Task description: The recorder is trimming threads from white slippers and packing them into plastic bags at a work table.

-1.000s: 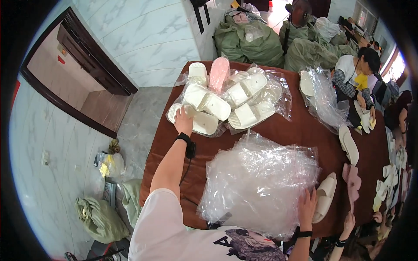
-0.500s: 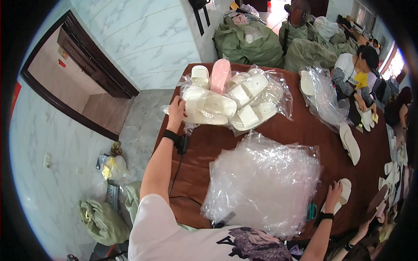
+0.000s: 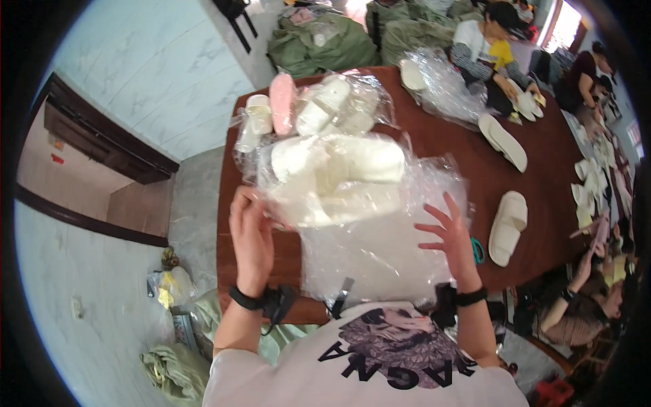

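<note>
My left hand [image 3: 252, 227] is closed on the near left edge of a clear plastic bag holding a pair of white slippers [image 3: 366, 159]. The bagged pair is tilted and slightly blurred, above the far part of a stack of clear plastic bags [image 3: 373, 268]. My right hand [image 3: 444, 237] holds nothing, its fingers spread over the right side of that stack. Past it, a loose white slipper [image 3: 508, 229] lies on the brown-covered table [image 3: 542, 237]. Teal-handled scissors [image 3: 478, 251] lie between the stack and that slipper, partly hidden by my right hand.
At the table's far left lie a pink slipper [image 3: 282, 105] and several bagged white slippers [image 3: 323, 105]. Another white slipper [image 3: 503, 142] rests at the far right, near a seated co-worker [image 3: 485, 51] handling slippers. Green sacks [image 3: 322, 44] stand behind the table.
My left hand has drawn the bagged slippers nearer, away from the other bagged ones. My right hand has let go of the loose slipper and moved left. The whole view has shifted.
</note>
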The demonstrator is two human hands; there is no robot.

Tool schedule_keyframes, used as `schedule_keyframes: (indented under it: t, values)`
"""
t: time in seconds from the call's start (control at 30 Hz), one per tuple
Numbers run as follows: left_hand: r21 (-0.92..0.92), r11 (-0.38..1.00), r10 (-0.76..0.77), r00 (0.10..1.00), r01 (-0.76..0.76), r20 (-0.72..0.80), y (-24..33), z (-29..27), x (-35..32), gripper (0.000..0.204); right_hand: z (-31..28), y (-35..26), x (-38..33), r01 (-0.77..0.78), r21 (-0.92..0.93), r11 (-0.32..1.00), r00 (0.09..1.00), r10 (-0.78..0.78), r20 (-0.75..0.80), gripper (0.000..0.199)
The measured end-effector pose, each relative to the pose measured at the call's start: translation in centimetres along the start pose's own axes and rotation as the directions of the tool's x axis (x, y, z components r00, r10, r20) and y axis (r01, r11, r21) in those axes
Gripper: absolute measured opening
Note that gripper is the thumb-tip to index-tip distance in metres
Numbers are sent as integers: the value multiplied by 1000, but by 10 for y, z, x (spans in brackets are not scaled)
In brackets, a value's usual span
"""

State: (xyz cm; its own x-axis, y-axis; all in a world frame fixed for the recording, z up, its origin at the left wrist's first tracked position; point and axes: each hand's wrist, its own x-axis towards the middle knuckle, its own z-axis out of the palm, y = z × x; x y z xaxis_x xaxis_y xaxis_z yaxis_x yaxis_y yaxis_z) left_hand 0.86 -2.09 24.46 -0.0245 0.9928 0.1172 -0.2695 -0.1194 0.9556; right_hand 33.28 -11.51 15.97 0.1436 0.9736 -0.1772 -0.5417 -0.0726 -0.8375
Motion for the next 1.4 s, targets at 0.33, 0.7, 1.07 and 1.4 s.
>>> schedule_keyframes:
  t: [0.33,0.7,1.07,1.4]
  values:
    - [620,775,-325,919,123,224,-159,-24,-122,16,-120,81,-16,39,-843,536,935,-317,-158,45]
    - [760,624,-111,942,-182,317,-189,-45,-114,48,-96,74,-40,-275,-941,196,875,-355,-329,42]
    - [764,633,39,991,-125,130,-220,-56,-94,43,-91,106,33,38,-974,222,924,-380,-51,35]
    - [781,604,26,983,-160,181,-236,-62,-97,42,-84,102,36,-171,-661,730,980,55,-193,49]
